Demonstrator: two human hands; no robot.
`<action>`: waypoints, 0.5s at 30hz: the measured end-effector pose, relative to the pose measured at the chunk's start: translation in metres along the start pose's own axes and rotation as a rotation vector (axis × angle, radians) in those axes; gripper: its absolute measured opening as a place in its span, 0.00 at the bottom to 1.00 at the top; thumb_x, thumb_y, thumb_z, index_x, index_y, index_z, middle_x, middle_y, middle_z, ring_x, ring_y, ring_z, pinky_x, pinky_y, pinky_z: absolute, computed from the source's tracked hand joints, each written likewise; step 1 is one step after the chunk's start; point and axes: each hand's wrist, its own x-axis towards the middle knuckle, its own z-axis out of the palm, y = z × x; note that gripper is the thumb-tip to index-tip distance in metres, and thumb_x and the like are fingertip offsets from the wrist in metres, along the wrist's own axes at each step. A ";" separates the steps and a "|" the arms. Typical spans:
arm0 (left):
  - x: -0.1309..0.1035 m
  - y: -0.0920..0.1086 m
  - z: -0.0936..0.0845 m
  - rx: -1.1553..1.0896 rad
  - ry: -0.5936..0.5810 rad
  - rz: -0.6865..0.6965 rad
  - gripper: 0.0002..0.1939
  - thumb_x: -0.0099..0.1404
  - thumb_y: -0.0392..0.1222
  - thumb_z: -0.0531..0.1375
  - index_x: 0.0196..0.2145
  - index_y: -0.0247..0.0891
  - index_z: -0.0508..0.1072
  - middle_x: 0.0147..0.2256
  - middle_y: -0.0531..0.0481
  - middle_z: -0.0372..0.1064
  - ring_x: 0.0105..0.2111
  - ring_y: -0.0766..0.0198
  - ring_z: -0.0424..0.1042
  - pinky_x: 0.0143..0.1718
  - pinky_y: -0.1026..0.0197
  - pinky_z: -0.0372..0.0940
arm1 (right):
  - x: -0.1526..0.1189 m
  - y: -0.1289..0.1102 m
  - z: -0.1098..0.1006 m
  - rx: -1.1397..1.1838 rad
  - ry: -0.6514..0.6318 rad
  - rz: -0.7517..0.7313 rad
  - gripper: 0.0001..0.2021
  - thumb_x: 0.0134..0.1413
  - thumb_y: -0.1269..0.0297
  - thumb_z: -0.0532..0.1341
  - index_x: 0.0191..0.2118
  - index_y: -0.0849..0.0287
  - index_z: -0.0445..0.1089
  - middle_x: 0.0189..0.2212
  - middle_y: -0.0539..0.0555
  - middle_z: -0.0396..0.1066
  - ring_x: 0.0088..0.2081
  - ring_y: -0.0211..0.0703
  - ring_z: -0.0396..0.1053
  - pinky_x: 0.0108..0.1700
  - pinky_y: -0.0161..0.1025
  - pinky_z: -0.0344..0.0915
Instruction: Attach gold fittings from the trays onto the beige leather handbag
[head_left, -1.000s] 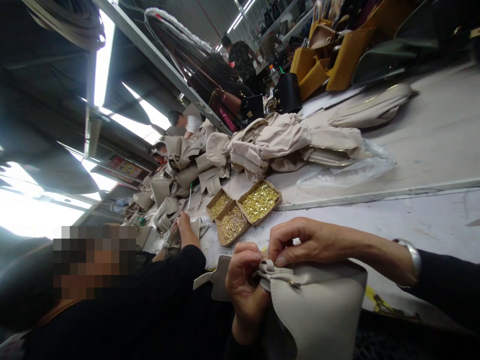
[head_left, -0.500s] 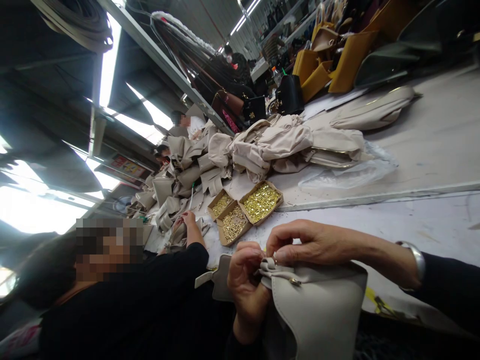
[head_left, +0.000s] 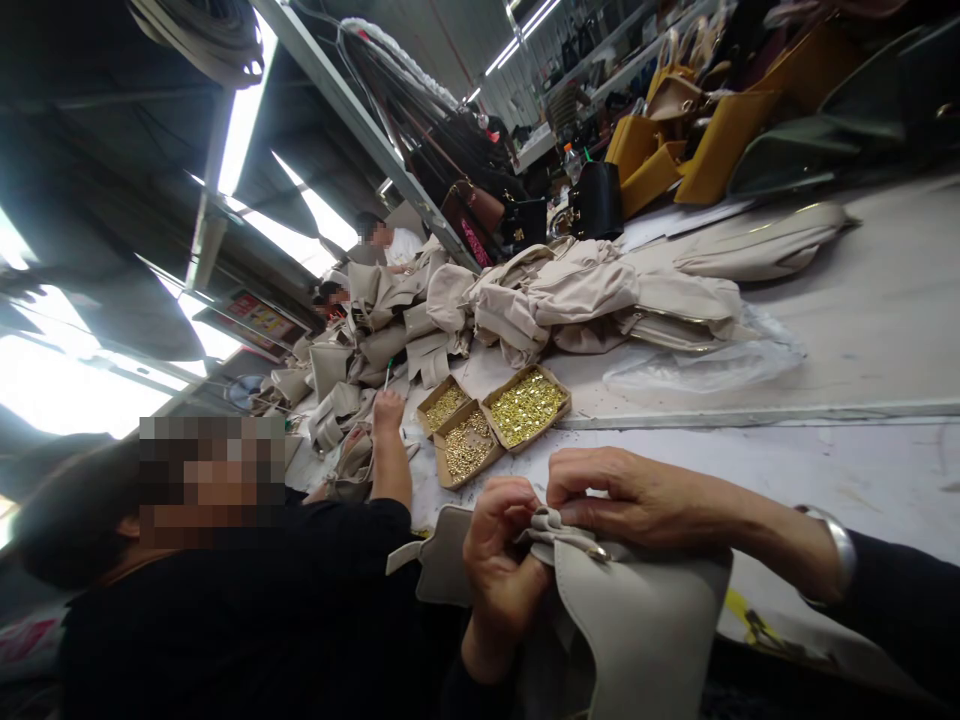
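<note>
A light beige handbag (head_left: 652, 620) hangs tilted at the front of the bench, held at its upper edge by both hands. My left hand (head_left: 502, 565) is closed on the bag's bunched edge. My right hand (head_left: 622, 495) pinches the same strap end from the other side, thumb against forefinger; anything small between those fingertips is hidden. A gold-coloured metal fitting (head_left: 598, 554) shows on the bag just below my right fingers. A flap with a narrow tab (head_left: 442, 560) sticks out to the left behind my left hand.
Beyond my hands stand cardboard trays of small gold hardware (head_left: 525, 408). Beige bag pieces (head_left: 570, 290) are heaped along the raised board, beside clear plastic (head_left: 705, 365). On my left a co-worker in black (head_left: 247, 610) handles another beige piece. Mustard bags (head_left: 724, 145) stand at the back.
Both hands keep their grip on the bag and have shifted slightly. The co-worker's hand has risen from the beige piece to a thin stick with a green end. The view has moved a little.
</note>
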 end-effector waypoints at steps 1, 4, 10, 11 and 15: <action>0.000 0.001 0.000 -0.005 -0.008 -0.008 0.19 0.62 0.31 0.65 0.49 0.45 0.73 0.42 0.50 0.64 0.34 0.69 0.70 0.34 0.69 0.68 | 0.000 -0.001 0.000 -0.024 -0.012 -0.003 0.08 0.70 0.65 0.57 0.38 0.59 0.71 0.35 0.50 0.67 0.37 0.39 0.65 0.41 0.35 0.60; -0.001 0.002 0.001 -0.017 -0.024 -0.001 0.19 0.61 0.31 0.65 0.49 0.45 0.73 0.41 0.49 0.64 0.37 0.66 0.69 0.36 0.68 0.68 | 0.000 -0.004 0.004 -0.076 -0.060 0.006 0.08 0.70 0.66 0.55 0.39 0.58 0.70 0.36 0.51 0.66 0.38 0.40 0.64 0.42 0.36 0.61; 0.002 0.000 0.001 -0.026 -0.045 -0.009 0.18 0.62 0.31 0.64 0.49 0.44 0.73 0.41 0.50 0.65 0.35 0.68 0.69 0.35 0.68 0.67 | 0.001 0.005 0.008 0.047 -0.075 0.147 0.12 0.68 0.65 0.55 0.30 0.58 0.64 0.29 0.47 0.62 0.31 0.37 0.59 0.34 0.34 0.57; 0.003 -0.001 0.001 -0.022 -0.036 -0.015 0.17 0.62 0.31 0.65 0.49 0.44 0.73 0.41 0.49 0.65 0.35 0.67 0.69 0.35 0.68 0.67 | 0.002 0.008 0.007 0.093 -0.069 0.171 0.14 0.69 0.62 0.56 0.30 0.58 0.64 0.27 0.46 0.61 0.30 0.36 0.58 0.32 0.34 0.56; 0.004 -0.004 0.000 -0.025 -0.007 -0.045 0.18 0.63 0.33 0.66 0.49 0.45 0.74 0.42 0.49 0.66 0.35 0.67 0.72 0.35 0.68 0.68 | 0.002 0.020 0.002 0.314 -0.035 0.196 0.11 0.66 0.57 0.62 0.37 0.60 0.71 0.30 0.47 0.67 0.32 0.36 0.62 0.35 0.32 0.59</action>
